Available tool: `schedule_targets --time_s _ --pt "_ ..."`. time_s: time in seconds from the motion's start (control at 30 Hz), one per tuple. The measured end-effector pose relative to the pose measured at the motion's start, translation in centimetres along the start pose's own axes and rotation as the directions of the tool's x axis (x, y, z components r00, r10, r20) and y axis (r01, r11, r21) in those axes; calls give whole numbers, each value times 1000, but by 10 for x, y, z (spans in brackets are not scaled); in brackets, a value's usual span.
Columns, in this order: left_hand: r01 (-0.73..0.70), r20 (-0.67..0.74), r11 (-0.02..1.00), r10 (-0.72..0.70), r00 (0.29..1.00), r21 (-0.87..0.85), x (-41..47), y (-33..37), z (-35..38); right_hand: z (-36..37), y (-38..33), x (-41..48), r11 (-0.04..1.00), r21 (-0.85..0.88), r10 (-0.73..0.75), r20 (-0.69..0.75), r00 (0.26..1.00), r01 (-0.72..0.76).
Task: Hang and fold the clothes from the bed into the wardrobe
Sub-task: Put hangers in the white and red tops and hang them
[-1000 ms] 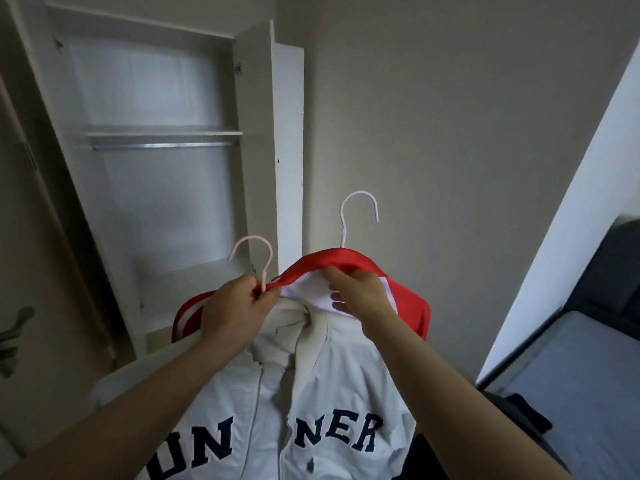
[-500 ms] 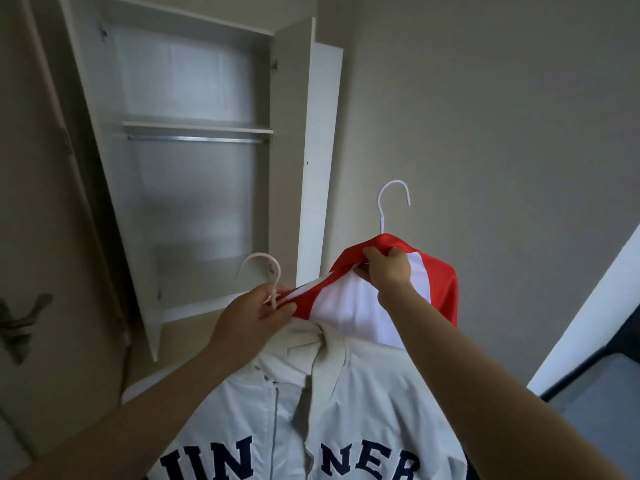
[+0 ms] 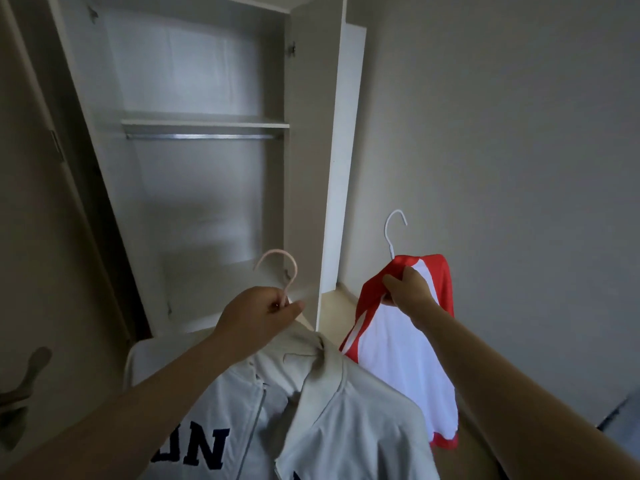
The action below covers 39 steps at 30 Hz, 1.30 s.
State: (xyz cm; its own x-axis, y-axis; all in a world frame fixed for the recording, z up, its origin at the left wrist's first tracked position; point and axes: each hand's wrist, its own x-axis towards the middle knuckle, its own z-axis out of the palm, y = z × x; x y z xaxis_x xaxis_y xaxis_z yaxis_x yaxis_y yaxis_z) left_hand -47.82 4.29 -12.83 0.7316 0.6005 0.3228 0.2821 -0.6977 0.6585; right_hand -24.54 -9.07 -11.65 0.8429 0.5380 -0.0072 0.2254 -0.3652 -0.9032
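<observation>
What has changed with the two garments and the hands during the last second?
The right hand has pulled the red and white shirt, on its white hanger, to the right, away from the cream jacket; before they overlapped, now they hang side by side. The left hand still grips the pink hanger. The wardrobe stays open.

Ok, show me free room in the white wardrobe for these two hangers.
The silver metal rail under the white shelf is bare along its visible length, wall to wall. Crowded below, by the open door's edge: left hand on the pink hanger of the cream lettered jacket, right hand gripping the red-and-white shirt.
</observation>
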Motion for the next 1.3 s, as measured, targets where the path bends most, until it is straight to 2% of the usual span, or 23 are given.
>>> schedule_targets --time_s 0.23,0.37,0.57,0.7,0.93,1.3 --pt "-9 13 993 7 1000 116 74 -59 -19 42 -12 78 999 -35 -4 -10 1000 4" --pt "-15 15 992 13 1000 127 120 -96 -36 71 -25 143 993 -119 -18 -15 1000 16" --pt "-32 -49 993 38 998 112 204 -132 -54 127 -65 227 983 -99 -148 99 984 158" --pt "-20 -71 992 29 997 126 263 -160 -56 159 -100 286 963 -67 -244 202 949 262" --pt "45 -127 999 -43 991 18 360 -232 -58 220 -144 389 927 -25 -355 268 896 375" --pt "48 -125 998 -42 991 41 532 -333 -77 335 -196 531 941 -8 -325 259 910 338"
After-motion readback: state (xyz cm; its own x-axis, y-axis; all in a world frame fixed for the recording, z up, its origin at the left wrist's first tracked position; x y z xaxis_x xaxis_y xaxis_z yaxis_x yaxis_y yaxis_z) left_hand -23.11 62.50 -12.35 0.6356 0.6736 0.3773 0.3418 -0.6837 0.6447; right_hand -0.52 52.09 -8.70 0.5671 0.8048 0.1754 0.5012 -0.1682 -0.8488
